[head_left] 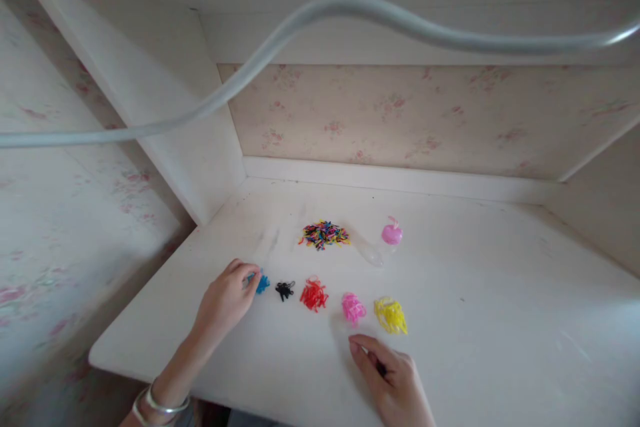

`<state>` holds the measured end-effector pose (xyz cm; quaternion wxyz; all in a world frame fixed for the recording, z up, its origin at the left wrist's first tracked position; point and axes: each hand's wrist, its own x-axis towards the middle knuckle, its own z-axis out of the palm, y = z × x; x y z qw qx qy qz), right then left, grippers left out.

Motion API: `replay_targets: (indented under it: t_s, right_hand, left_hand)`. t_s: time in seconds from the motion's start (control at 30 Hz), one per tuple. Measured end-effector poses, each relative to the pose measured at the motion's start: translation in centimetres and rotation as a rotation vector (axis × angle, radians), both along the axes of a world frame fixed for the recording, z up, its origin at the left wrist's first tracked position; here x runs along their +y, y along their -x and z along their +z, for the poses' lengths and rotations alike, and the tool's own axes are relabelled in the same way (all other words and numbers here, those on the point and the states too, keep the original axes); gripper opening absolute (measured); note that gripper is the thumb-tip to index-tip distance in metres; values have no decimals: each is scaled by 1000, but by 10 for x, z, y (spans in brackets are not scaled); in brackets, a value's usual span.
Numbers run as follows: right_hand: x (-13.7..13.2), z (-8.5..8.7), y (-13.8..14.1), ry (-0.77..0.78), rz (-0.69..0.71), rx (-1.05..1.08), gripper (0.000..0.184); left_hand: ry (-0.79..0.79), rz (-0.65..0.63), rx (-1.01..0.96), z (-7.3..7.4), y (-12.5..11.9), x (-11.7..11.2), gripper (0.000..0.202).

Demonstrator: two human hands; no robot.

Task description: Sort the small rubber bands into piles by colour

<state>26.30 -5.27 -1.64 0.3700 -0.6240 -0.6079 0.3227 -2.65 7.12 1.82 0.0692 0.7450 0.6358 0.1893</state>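
Pinched fingers of my left hand (229,297) touch the left side of a small pile of blue rubber bands (263,283); the pile partly hides behind them. My right hand (389,373) is curled just in front of the pink rubber bands (353,307) and yellow rubber bands (391,315), thumb and forefinger together. Something dark shows inside its curled fingers, too small to name. Between the hands lie the black rubber bands (285,290) and red rubber bands (314,294). Behind this row sits a mixed multicoloured heap of rubber bands (325,235).
Right of the mixed heap lie a clear plastic piece (371,255) and a pink rounded object (392,233). A pale cable (345,5) crosses the upper view. The white desk (480,347) meets a side panel (170,113) at left and a floral-papered back (400,117).
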Motion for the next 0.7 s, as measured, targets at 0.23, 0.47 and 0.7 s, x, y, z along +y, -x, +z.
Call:
replay_targets:
  t_s: [0.23, 0.47, 0.7]
  right_hand:
    - [2, 11, 8, -18, 37, -61, 38]
    - [40, 57, 20, -106, 108, -261, 35]
    - [126, 75, 58, -9, 150, -769, 32]
  left_hand:
    - [52, 16, -31, -9, 8, -4, 20]
    - [15, 2, -109, -15, 11, -1, 20]
    - [-29, -9, -209, -11, 13, -5, 25]
